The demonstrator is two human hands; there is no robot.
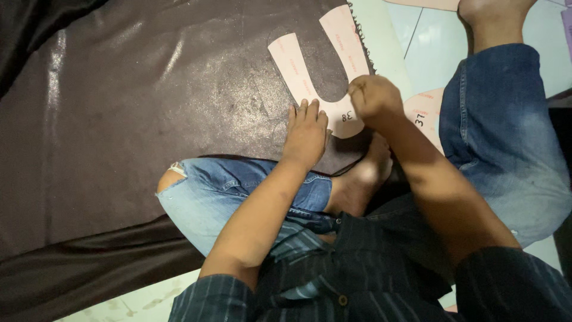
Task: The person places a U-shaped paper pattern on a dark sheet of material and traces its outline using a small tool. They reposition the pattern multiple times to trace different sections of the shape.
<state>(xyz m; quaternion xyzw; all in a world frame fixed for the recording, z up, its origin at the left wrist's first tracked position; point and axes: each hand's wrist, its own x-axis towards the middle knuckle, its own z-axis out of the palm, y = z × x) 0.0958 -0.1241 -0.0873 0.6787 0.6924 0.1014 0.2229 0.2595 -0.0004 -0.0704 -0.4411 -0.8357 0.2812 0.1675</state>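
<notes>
A pale pink U-shaped card pattern (298,65) lies on a large sheet of dark brown leather (137,113) spread over the floor. My left hand (305,132) rests flat on the leather, its fingertips pressing the pattern's lower curve. My right hand (373,95) is curled into a loose fist at the pattern's right arm; whatever it pinches is hidden by the fingers. I sit cross-legged in torn blue jeans, with my knee (196,191) and bare foot (363,179) on the leather.
A second pink pattern piece (424,113) lies partly under my right arm near my other leg (506,131). The leather's ragged edge (360,36) meets light floor tiles (429,42) at the upper right. Another bare foot (488,18) shows at the top.
</notes>
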